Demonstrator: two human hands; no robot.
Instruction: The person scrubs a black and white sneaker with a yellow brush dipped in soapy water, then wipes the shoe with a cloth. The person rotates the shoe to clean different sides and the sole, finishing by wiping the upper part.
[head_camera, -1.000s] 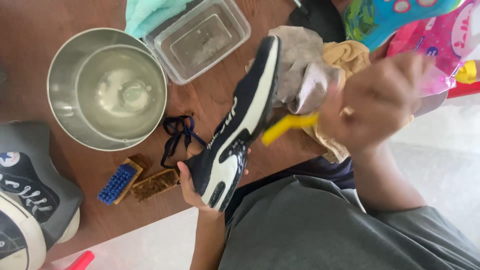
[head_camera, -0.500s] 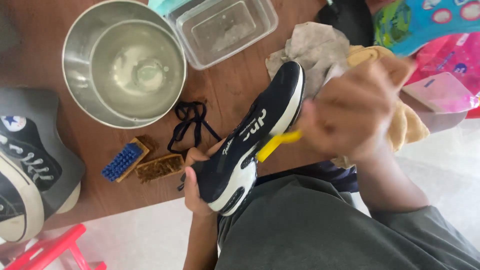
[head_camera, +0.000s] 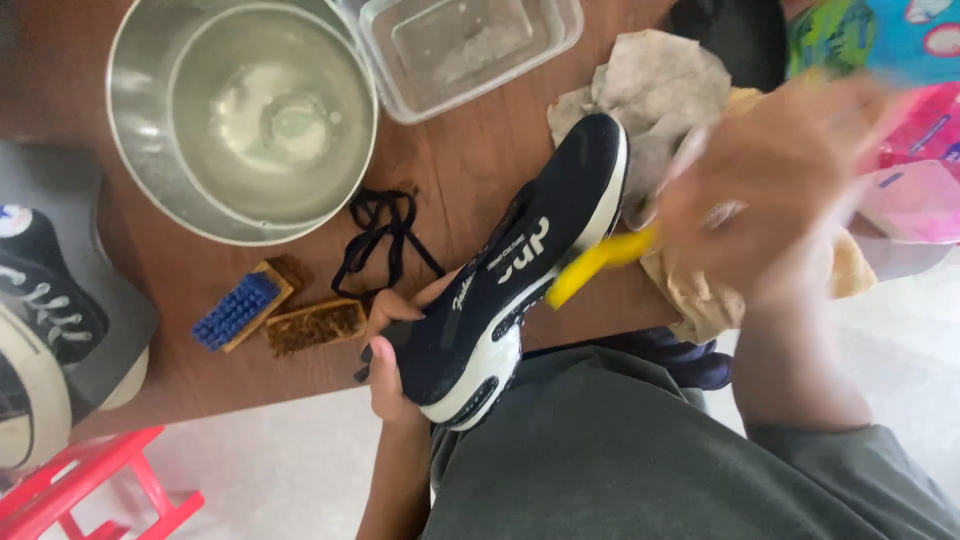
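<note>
Between both hands, the dark sneaker (head_camera: 520, 270) slants toe-up; left hand (head_camera: 392, 350) clasps its heel, while blurred right hand (head_camera: 770, 190) grips a yellow brush handle (head_camera: 595, 263) at its midsole.

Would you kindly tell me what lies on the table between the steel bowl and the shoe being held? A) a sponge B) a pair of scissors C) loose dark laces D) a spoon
C: a tangle of dark laces lies on the wooden table, below the rim of the steel bowl and left of the dark shoe that the left hand holds.
</note>
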